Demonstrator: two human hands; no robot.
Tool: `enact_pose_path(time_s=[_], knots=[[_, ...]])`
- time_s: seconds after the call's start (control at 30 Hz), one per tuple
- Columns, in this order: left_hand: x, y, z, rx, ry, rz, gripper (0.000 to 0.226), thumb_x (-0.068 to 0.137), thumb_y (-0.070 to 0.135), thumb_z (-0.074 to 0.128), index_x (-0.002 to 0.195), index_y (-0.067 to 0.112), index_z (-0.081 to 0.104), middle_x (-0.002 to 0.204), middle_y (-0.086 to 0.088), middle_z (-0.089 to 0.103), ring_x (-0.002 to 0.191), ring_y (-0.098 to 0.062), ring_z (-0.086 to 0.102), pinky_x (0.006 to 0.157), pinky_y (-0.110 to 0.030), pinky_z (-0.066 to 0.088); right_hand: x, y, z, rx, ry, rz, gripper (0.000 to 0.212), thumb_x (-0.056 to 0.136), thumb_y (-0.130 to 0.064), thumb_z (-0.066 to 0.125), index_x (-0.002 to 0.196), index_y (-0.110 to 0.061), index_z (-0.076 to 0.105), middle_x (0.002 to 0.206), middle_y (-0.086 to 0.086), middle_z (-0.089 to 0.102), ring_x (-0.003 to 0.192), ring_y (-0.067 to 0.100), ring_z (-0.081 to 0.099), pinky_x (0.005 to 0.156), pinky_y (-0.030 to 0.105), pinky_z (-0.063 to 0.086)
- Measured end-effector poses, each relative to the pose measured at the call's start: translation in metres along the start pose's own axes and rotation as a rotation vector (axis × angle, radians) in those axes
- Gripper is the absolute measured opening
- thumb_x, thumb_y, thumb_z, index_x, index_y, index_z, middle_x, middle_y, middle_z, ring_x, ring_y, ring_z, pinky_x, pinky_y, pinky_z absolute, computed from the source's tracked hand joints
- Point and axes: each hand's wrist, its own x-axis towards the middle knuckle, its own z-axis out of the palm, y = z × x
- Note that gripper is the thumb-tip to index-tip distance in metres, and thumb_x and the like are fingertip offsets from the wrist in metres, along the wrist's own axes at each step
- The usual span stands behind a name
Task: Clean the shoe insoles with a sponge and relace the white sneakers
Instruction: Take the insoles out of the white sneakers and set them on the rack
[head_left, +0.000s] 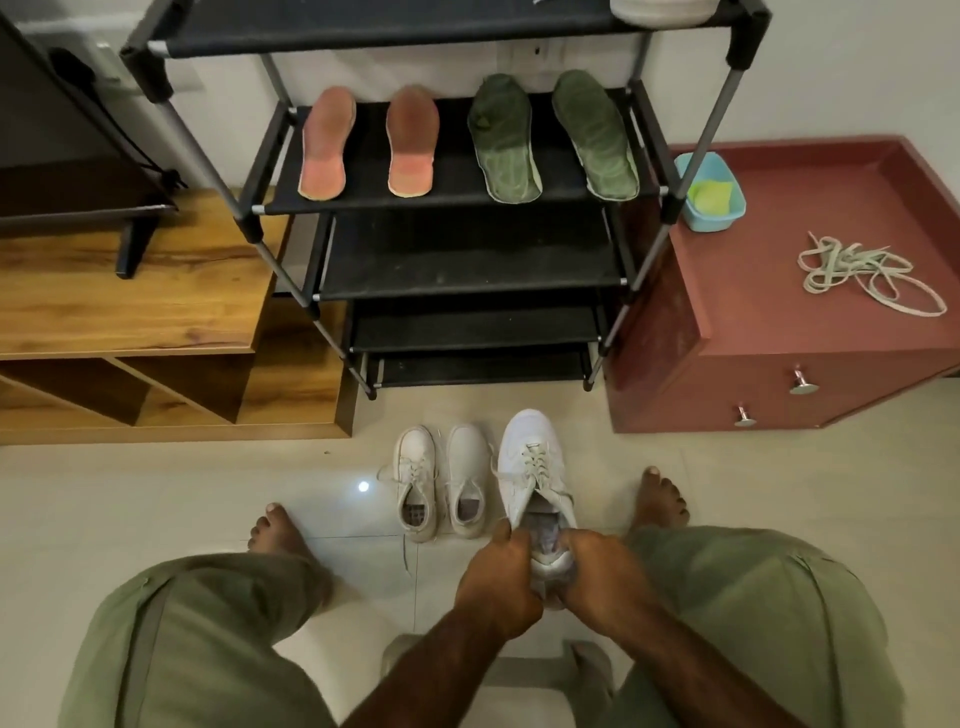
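You had both hands clamped round the heel end of one white sneaker (530, 467): left hand (498, 577) on its left side, right hand (597, 566) on its right, fingers curled onto the collar, toe pointing away at the rack (244, 208). My guess is you gripped it there to spread the opening. That shoe was already laced.

The other two sneakers (441, 483) sat side by side on the floor just left of it, untouched.

The pink insoles (369, 143) lay toward the left end of the rack shelf and the green insoles (550, 137) toward the right end, flat and spaced out, probably to dry.

What looked like the sponge (709, 193) sat in the blue tub (727, 213) at the back left corner of the red cabinet (779, 332) top. The loose laces (857, 273) were heaped near the middle of that top, well apart from both hands.
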Motion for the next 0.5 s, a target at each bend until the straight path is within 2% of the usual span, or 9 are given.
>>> enact_pose_path(time_s=[0.1, 0.17, 0.27, 0.33, 0.4, 0.5], knots=[[0.036, -0.010, 0.002, -0.045, -0.047, -0.019, 0.069, 0.084, 0.023, 0.073, 0.146, 0.016, 0.043, 0.150, -0.007, 0.043, 0.121, -0.029, 0.060, 0.101, -0.035, 0.049, 0.035, 0.005, 0.003, 0.028, -0.051, 0.002, 0.033, 0.090, -0.029, 0.070, 0.119, -0.017, 0.064, 0.115, 0.004, 0.067, 0.110, 0.023, 0.065, 0.096, 0.034, 0.051], [0.059, -0.015, 0.002, -0.066, -0.078, -0.015, 0.072, 0.086, 0.022, 0.071, 0.150, 0.015, 0.038, 0.153, -0.008, 0.040, 0.127, -0.029, 0.057, 0.104, -0.035, 0.048, 0.055, 0.006, 0.002, -0.008, -0.056, 0.003, 0.027, 0.094, -0.022, 0.063, 0.120, -0.015, 0.060, 0.115, 0.007, 0.063, 0.108, 0.027, 0.063, 0.091, 0.034, 0.051], [0.093, -0.024, 0.005, -0.100, -0.116, -0.044, 0.075, 0.088, 0.022, 0.068, 0.154, 0.012, 0.033, 0.156, -0.009, 0.037, 0.135, -0.029, 0.051, 0.107, -0.032, 0.042, 0.092, 0.015, 0.012, -0.021, -0.066, 0.022, 0.027, 0.096, -0.023, 0.061, 0.122, -0.017, 0.059, 0.118, 0.005, 0.062, 0.108, 0.024, 0.062, 0.085, 0.030, 0.047], [0.114, -0.031, 0.009, -0.134, -0.148, -0.098, 0.074, 0.088, 0.022, 0.066, 0.153, 0.010, 0.032, 0.154, -0.012, 0.037, 0.135, -0.030, 0.051, 0.107, -0.031, 0.042, 0.114, 0.018, 0.017, 0.001, -0.067, 0.025, 0.031, 0.093, -0.026, 0.065, 0.123, -0.019, 0.061, 0.120, 0.001, 0.064, 0.111, 0.019, 0.064, 0.087, 0.024, 0.047], [0.130, -0.031, 0.011, -0.159, -0.182, -0.137, 0.073, 0.084, 0.023, 0.062, 0.150, 0.007, 0.034, 0.149, -0.015, 0.041, 0.131, -0.032, 0.054, 0.103, -0.032, 0.046, 0.137, 0.020, 0.023, 0.003, -0.084, 0.049, 0.034, 0.091, -0.025, 0.069, 0.123, -0.020, 0.062, 0.120, -0.001, 0.065, 0.111, 0.017, 0.064, 0.089, 0.022, 0.047], [0.153, -0.048, 0.017, -0.235, -0.239, -0.234, 0.063, 0.087, 0.018, 0.061, 0.143, 0.005, 0.038, 0.140, -0.017, 0.052, 0.118, -0.034, 0.062, 0.083, -0.033, 0.051, 0.167, 0.024, 0.032, 0.030, -0.124, 0.065, 0.034, 0.090, -0.021, 0.068, 0.123, -0.021, 0.061, 0.119, 0.000, 0.063, 0.109, 0.018, 0.064, 0.090, 0.027, 0.051]])
